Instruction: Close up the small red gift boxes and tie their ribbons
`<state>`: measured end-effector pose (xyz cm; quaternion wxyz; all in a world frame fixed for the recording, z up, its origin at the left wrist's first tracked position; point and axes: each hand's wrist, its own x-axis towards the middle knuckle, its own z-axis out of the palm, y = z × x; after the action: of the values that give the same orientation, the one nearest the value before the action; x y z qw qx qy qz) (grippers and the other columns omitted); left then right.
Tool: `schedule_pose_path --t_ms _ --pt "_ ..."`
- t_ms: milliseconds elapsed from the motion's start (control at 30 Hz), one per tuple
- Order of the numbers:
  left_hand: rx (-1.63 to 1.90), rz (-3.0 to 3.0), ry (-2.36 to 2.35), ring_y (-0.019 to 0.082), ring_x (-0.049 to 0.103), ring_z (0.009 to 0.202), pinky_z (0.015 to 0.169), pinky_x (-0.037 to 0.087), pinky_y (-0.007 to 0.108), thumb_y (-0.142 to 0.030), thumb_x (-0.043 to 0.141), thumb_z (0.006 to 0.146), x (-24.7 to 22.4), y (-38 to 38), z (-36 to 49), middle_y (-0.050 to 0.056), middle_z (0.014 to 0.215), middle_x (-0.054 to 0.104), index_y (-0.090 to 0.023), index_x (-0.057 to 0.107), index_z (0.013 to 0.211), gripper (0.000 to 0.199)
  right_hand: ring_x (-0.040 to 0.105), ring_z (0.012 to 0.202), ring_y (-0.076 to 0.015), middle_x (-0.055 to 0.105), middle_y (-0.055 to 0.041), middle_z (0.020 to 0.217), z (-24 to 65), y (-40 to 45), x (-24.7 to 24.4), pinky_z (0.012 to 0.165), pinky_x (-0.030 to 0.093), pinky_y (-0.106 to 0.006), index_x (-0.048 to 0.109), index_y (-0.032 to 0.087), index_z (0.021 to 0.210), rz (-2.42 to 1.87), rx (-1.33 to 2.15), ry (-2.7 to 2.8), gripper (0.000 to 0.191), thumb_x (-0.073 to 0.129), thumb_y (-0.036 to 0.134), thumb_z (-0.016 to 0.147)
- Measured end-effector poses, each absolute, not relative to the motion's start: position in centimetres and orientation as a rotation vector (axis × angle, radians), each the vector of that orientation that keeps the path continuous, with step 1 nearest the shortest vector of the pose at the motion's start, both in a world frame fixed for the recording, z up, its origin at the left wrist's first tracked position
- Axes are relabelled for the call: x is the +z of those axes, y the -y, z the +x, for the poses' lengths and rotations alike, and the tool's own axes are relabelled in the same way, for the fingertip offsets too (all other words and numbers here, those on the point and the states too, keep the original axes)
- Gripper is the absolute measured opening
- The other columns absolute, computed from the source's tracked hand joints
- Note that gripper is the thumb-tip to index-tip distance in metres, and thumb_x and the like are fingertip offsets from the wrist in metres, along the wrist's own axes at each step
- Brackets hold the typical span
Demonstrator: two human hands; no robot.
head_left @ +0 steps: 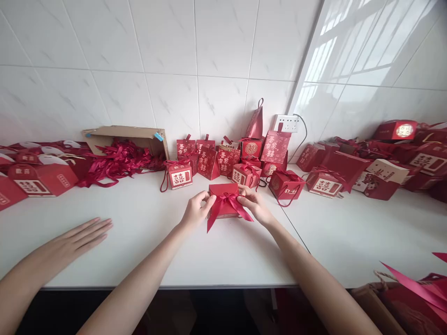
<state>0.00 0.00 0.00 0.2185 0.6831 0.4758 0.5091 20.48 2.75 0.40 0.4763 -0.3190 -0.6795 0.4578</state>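
Note:
A small red gift box (223, 190) with a red ribbon bow (228, 200) on its front stands on the white table (139, 260), near the middle. My left hand (199, 207) pinches the bow and box at the left side, thumb on the ribbon. On the right side my right hand (256, 204) holds the bow and box in the same way, with its thumb at the ribbon loop. The two ribbon tails hang down over the box front, one to each side.
Another person's hand (75, 239) lies flat on the table at left. Behind stand a cardboard box (125, 132) of red ribbons (122, 158), several red gift boxes (208, 163) and a power strip (287, 123). More boxes (324, 182) are piled at right; a carton (372, 302) sits lower right.

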Motion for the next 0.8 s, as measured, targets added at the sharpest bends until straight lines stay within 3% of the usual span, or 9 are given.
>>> schedule_pose_path --t_ms 233,467,633,733,767,800 --pt "1.343 1.815 -1.201 0.009 0.036 0.047 0.046 0.029 0.021 -0.047 0.047 0.083 0.2 -0.1 -0.4 -0.005 0.052 0.036 -0.019 0.037 0.060 0.037 0.058 0.099 -0.0207 0.049 -0.0049 0.133 20.8 -3.1 0.1 0.080 0.046 -0.032 0.049 0.017 0.060 -0.616 1.450 1.477 0.032 0.071 0.038 0.071" --pt "1.345 1.800 -1.156 0.008 0.034 0.047 0.045 0.028 0.020 -0.047 0.050 0.080 0.7 -0.2 -0.4 -0.005 0.052 0.034 -0.019 0.036 0.056 0.040 0.059 0.090 -0.0180 0.054 -0.0020 0.125 20.2 -2.9 0.3 0.075 0.044 -0.030 0.049 0.016 0.053 -0.570 1.591 1.261 0.031 0.076 0.027 0.064" --pt "1.386 1.758 -1.136 0.008 0.032 0.046 0.043 0.027 0.021 -0.050 0.050 0.080 0.5 -0.2 -0.2 -0.005 0.051 0.032 -0.020 0.032 0.056 0.043 0.058 0.090 -0.0171 0.052 -0.0013 0.125 20.1 -2.9 0.3 0.076 0.045 -0.031 0.044 0.016 0.051 -0.565 1.581 1.283 0.037 0.077 0.030 0.062" --pt "1.415 1.733 -1.127 0.008 0.031 0.046 0.044 0.027 0.020 -0.050 0.052 0.080 0.3 -0.3 -0.2 -0.005 0.051 0.031 -0.019 0.032 0.055 0.044 0.057 0.097 -0.0184 0.051 -0.0032 0.126 20.8 -2.8 0.4 0.082 0.046 -0.033 0.052 0.018 0.063 -0.599 1.545 1.361 0.029 0.076 0.033 0.067" --pt "1.424 1.726 -1.125 0.008 0.031 0.047 0.044 0.027 0.020 -0.051 0.052 0.080 0.2 -0.3 -0.2 -0.005 0.051 0.031 -0.019 0.032 0.055 0.045 0.056 0.102 -0.0195 0.051 -0.0042 0.126 21.0 -2.8 0.4 0.086 0.045 -0.035 0.056 0.020 0.076 -0.611 1.508 1.419 0.027 0.077 0.034 0.066" --pt "1.432 1.719 -1.124 0.008 0.032 0.047 0.045 0.027 0.020 -0.051 0.053 0.079 0.0 -0.4 -0.2 -0.005 0.051 0.032 -0.019 0.033 0.055 0.045 0.053 0.109 -0.0212 0.049 -0.0054 0.128 21.2 -2.7 0.3 0.090 0.044 -0.037 0.057 0.023 0.092 -0.628 1.457 1.497 0.037 0.079 0.034 0.064"
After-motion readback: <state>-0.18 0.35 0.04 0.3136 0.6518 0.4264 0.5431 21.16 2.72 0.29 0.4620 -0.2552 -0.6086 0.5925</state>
